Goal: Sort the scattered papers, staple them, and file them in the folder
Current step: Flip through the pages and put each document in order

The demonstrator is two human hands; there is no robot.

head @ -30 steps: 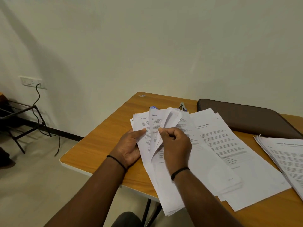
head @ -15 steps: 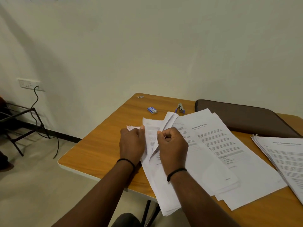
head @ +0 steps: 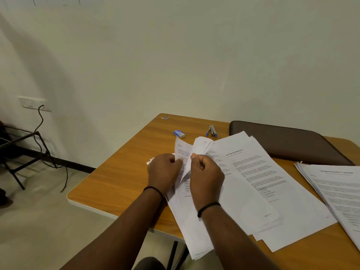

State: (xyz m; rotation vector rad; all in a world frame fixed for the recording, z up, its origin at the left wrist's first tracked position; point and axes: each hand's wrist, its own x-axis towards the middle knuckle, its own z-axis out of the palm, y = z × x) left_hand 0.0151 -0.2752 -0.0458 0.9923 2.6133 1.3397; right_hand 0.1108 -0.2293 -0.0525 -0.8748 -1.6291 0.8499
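Both hands, left hand (head: 164,172) and right hand (head: 206,175), pinch curled sheets (head: 196,151) lifted off the near papers (head: 253,191); overhanging pages could slide off the table (head: 120,172), or crease. The folder (head: 288,142) lies far right.

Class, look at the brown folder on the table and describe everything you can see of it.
The brown folder lies flat and closed at the far right of the wooden table, close to the wall. It looks like dark brown leather or a leather-like material, with rounded corners and a raised stitched-looking edge. The far corners of the spread white papers overlap its near edge; a second paper stack lies just in front of it. Neither hand touches it. No clasp or label shows.
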